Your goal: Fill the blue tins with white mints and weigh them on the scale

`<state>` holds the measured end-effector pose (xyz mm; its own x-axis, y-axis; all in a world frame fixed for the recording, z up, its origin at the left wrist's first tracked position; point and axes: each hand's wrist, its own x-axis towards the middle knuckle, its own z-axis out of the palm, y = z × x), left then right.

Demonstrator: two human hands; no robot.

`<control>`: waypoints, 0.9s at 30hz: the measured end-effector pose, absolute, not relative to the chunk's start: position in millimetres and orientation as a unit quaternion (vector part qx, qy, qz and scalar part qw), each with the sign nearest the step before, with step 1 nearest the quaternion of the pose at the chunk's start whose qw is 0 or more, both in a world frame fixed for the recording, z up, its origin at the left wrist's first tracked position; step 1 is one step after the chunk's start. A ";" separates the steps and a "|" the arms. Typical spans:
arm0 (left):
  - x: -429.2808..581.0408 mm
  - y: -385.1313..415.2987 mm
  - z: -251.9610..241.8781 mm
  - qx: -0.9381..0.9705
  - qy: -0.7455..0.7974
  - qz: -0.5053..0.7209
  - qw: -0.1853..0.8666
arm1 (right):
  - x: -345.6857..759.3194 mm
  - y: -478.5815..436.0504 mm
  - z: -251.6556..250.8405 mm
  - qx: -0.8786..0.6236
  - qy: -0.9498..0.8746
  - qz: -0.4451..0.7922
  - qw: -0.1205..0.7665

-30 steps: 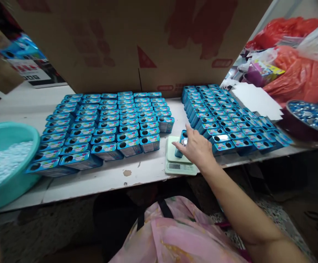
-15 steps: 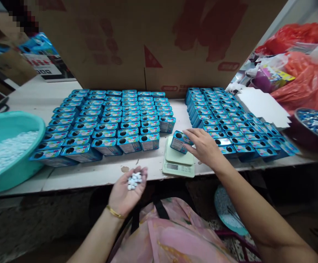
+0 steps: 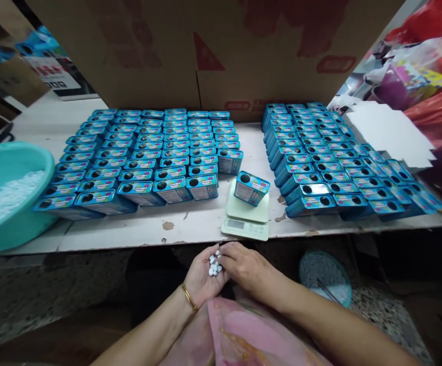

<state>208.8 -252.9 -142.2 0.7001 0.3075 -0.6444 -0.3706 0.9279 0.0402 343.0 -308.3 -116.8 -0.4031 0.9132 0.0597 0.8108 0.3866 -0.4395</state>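
In the head view, several white candies (image 3: 214, 267) lie in the cupped palm of my left hand (image 3: 202, 278), held palm up below the table's front edge. The bent fingers of my right hand (image 3: 246, 265) reach into that palm and touch the candies; what they pinch is hidden. Beyond my hands, a blue tin (image 3: 251, 188) with a dark round opening stands upright on a pale green scale (image 3: 245, 215). Neither hand touches the tin. The scale's display is too blurred to read.
Rows of blue tins stand at left (image 3: 135, 173) and right (image 3: 320, 173). A turquoise basin (image 3: 34, 218) of white candies is at far left. Behind rises a cardboard box (image 3: 160, 76). White card sheets (image 3: 390, 132) lie at right; another basin (image 3: 348, 290) stands on the floor.
My right hand has let go of the tin on the scale and moved down to my left palm. My left hand has shifted right and toward my body. The view has shifted slightly.
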 end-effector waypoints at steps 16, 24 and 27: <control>218.0 -245.7 -130.3 -0.006 0.317 0.190 0.929 | 422.7 -220.8 -47.1 -0.545 -0.780 0.005 0.309; 209.0 -246.3 -135.8 -0.009 0.300 0.201 0.933 | 438.8 -195.2 -61.8 -0.565 -0.759 0.027 0.323; 208.4 -246.5 -136.0 -0.009 0.314 0.198 0.928 | 444.1 -195.7 -62.2 -0.571 -0.745 0.036 0.344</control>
